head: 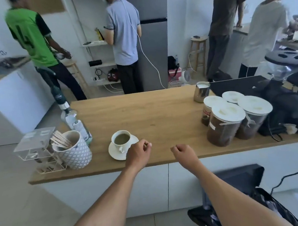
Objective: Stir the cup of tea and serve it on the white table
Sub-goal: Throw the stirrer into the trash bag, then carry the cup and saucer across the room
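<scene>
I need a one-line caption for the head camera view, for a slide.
Both hands hover empty over a wooden counter, the left beside a cup of tea on its saucer.

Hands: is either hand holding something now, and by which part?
Nothing is clearly held. The left hand is loosely curled at the saucer edge; the right hand is curled and empty.

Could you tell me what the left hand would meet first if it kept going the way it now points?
Probably the saucer: the left hand already overlaps its near rim, with the cup of tea just beyond. Whether it touches yet is unclear.
</scene>
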`<act>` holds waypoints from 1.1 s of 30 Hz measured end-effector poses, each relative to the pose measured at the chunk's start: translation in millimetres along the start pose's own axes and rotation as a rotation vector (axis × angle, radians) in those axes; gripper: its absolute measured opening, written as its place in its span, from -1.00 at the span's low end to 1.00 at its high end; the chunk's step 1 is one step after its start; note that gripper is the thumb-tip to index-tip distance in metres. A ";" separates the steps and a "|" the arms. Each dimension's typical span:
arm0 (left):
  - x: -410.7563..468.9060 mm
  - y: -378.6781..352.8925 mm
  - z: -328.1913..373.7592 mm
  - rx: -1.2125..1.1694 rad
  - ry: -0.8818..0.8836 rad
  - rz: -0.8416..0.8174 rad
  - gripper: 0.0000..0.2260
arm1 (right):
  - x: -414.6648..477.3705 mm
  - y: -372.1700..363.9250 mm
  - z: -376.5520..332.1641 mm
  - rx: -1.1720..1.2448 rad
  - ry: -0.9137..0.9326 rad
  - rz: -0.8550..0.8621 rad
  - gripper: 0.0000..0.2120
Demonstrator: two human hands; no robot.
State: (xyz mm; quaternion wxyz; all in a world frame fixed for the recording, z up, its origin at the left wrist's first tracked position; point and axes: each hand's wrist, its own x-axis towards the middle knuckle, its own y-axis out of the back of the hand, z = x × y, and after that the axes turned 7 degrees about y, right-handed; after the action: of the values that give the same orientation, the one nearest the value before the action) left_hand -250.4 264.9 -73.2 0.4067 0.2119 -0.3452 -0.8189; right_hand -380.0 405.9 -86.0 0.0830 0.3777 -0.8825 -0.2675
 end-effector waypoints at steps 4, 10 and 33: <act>22.7 33.8 -14.9 -0.023 0.020 0.083 -0.83 | 30.2 -26.7 -28.7 0.034 0.021 -0.045 -0.71; 55.6 77.3 -38.7 -0.042 0.074 0.218 -0.80 | 69.7 -60.5 -71.0 0.087 0.056 -0.031 -0.70; 128.6 73.8 -132.8 -0.087 0.426 0.030 -0.49 | 114.4 -136.2 -81.5 0.115 -0.186 0.040 -0.54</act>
State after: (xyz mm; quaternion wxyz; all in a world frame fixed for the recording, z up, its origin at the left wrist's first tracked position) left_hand -203.2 76.5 -116.5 0.4914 0.3571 -0.2188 -0.7636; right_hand -347.0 213.2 -96.5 -0.0156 0.3379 -0.9076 -0.2485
